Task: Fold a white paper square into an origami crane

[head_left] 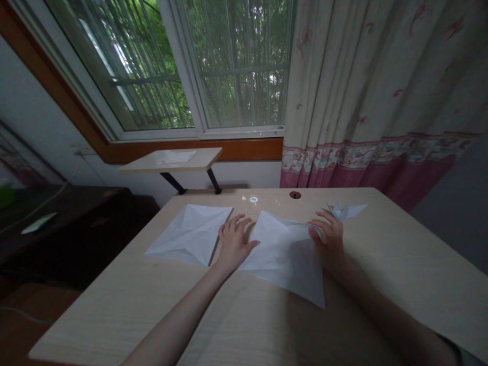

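Note:
A creased white sheet of paper [285,254] lies turned at an angle on the desk in front of me. My left hand [234,244] rests at its left edge with fingers spread, the thumb reaching over the paper. At the sheet's upper right corner, my right hand [330,236] has its thumb and fingers closed on the paper, which lifts slightly there. Just beyond that hand sits a folded white paper figure [347,210] with pointed ends, like an origami crane, partly hidden by the fingers. To the left is another creased white sheet [190,234], lying flat.
The pale wooden desk [381,269] has a round cable hole [295,194] near its back edge. A small raised shelf [206,160] at the back left carries a white paper [177,156]. Behind stand a window [236,66] and a curtain [343,91]; a dark table [68,208] is at left.

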Motion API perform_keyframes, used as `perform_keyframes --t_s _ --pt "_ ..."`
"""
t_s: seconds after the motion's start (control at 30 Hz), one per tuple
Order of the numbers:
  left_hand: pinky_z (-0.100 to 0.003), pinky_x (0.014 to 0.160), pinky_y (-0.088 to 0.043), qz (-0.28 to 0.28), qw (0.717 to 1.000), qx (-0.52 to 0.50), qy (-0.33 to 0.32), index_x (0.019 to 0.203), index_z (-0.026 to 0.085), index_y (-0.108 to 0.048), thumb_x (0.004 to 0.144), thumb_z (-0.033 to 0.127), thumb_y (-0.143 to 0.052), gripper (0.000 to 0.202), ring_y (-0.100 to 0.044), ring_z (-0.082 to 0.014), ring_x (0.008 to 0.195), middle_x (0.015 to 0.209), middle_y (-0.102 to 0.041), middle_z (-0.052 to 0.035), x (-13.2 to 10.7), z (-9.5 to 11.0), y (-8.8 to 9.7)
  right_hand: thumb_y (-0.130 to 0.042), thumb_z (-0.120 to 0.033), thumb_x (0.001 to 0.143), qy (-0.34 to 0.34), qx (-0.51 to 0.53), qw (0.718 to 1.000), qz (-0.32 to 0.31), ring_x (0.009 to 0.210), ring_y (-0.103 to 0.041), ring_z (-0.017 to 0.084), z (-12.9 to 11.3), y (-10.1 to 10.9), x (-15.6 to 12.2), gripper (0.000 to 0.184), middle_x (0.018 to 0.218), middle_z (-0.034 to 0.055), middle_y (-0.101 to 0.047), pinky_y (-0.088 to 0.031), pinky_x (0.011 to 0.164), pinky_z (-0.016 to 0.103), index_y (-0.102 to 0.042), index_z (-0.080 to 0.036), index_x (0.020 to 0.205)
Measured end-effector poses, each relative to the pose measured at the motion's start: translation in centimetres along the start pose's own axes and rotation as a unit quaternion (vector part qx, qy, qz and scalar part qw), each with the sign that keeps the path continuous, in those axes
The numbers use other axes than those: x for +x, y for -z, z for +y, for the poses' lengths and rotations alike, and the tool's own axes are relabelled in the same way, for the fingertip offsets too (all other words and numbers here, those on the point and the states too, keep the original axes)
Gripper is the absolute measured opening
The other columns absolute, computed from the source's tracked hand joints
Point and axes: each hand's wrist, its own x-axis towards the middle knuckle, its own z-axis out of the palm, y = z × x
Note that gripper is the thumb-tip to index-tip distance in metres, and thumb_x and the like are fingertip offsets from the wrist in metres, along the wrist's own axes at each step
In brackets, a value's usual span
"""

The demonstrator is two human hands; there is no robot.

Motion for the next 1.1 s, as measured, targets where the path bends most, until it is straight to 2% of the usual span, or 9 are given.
perform_keyframes --t_s 0.13,0.27,0.43,0.57,0.67,0.77,0.93,1.03,1.1 --pt "-0.052 0.108 -0.028 0.003 1.000 0.001 -0.020 0.141 0.027 -0.042 0.072 0.036 -0.081 0.080 -0.037 -0.0364 0.133 0.149 -0.037 -0.0139 0.0 0.1 -0.2 -0.049 -0.030 0.094 0.032 0.019 0.999 0.022 0.116 -0.053 0.029 -1.4 1.2 0.4 0.017 0.116 0.0071 -0.059 -0.034 0.105 0.056 -0.065 -0.025 0.091" --pt "-0.055 0.110 -0.027 0.039 0.998 0.007 -0.049 0.150 0.025 -0.025 0.073 0.033 -0.077 0.094 -0.029 -0.0390 0.139 0.153 -0.026 -0.0179 0.0 0.3 -0.2 -0.054 -0.025 0.090 0.075 0.087 0.993 0.029 0.115 -0.053 0.029 -2.4 2.3 0.7 0.009 0.112 0.0061 -0.058 -0.037 0.102 0.056 -0.063 -0.025 0.091" --pt "-0.058 0.116 -0.017 0.084 0.986 0.021 -0.139 0.148 0.027 -0.032 0.080 0.032 -0.068 0.077 -0.020 -0.0393 0.144 0.159 -0.015 -0.0140 -0.2 0.5 0.0 -0.053 -0.021 0.089 0.086 0.214 0.973 0.003 0.109 -0.055 0.028 -2.6 2.7 0.6 0.011 0.106 0.0068 -0.060 -0.044 0.094 0.051 -0.063 -0.025 0.093" --pt "-0.057 0.116 -0.014 0.066 0.983 0.010 -0.171 0.144 0.024 -0.041 0.088 0.037 -0.056 0.059 -0.026 -0.0358 0.144 0.156 -0.029 -0.0129 -0.3 1.1 0.9 -0.047 -0.026 0.093 0.055 0.293 0.954 -0.042 0.103 -0.059 0.027 -2.6 2.7 0.3 0.017 0.104 0.0082 -0.062 -0.048 0.085 0.046 -0.063 -0.024 0.092" --pt "-0.056 0.117 -0.007 0.054 0.978 -0.009 -0.201 0.139 0.024 -0.048 0.093 0.038 -0.051 0.048 -0.043 -0.0301 0.135 0.142 -0.051 -0.0106 -0.3 1.4 1.7 -0.042 -0.032 0.096 0.034 0.333 0.940 -0.066 0.093 -0.061 0.026 -2.9 2.6 0.0 0.024 0.096 0.0077 -0.065 -0.049 0.082 0.044 -0.065 -0.024 0.090" --pt "-0.054 0.117 -0.007 0.068 0.972 -0.033 -0.221 0.122 0.026 -0.060 0.095 0.036 -0.047 0.031 -0.055 -0.0258 0.122 0.129 -0.063 -0.0071 -0.2 1.6 2.1 -0.032 -0.037 0.101 0.006 0.355 0.933 -0.054 0.089 -0.063 0.025 -3.1 2.3 -0.2 0.039 0.085 0.0067 -0.067 -0.047 0.086 0.046 -0.067 -0.024 0.089" --pt "-0.052 0.111 -0.022 0.079 0.963 -0.066 -0.250 0.097 0.023 -0.068 0.098 0.036 -0.042 0.029 -0.063 -0.0235 0.107 0.117 -0.070 -0.0054 -0.3 1.5 2.3 -0.014 -0.040 0.104 -0.028 0.353 0.934 -0.050 0.082 -0.065 0.023 -2.7 1.9 -0.2 0.060 0.075 0.0050 -0.068 -0.048 0.087 0.045 -0.067 -0.024 0.081" --pt "-0.047 0.104 -0.035 0.061 0.959 -0.078 -0.266 0.094 0.022 -0.069 0.099 0.033 -0.042 0.029 -0.065 -0.0214 0.101 0.113 -0.072 -0.0051 -0.3 1.5 2.1 -0.021 -0.038 0.105 -0.039 0.285 0.949 -0.126 0.082 -0.066 0.021 -2.6 2.5 -0.1 0.053 0.079 0.0032 -0.070 -0.051 0.085 0.040 -0.066 -0.025 0.079" --pt "-0.043 0.097 -0.043 0.048 0.961 -0.077 -0.262 0.096 0.021 -0.069 0.098 0.029 -0.046 0.025 -0.067 -0.0198 0.097 0.110 -0.074 -0.0046 -0.3 1.6 1.9 -0.028 -0.034 0.104 -0.011 0.197 0.960 -0.199 0.083 -0.068 0.019 -2.8 2.9 -0.1 0.044 0.084 0.0023 -0.071 -0.053 0.080 0.035 -0.066 -0.025 0.084"
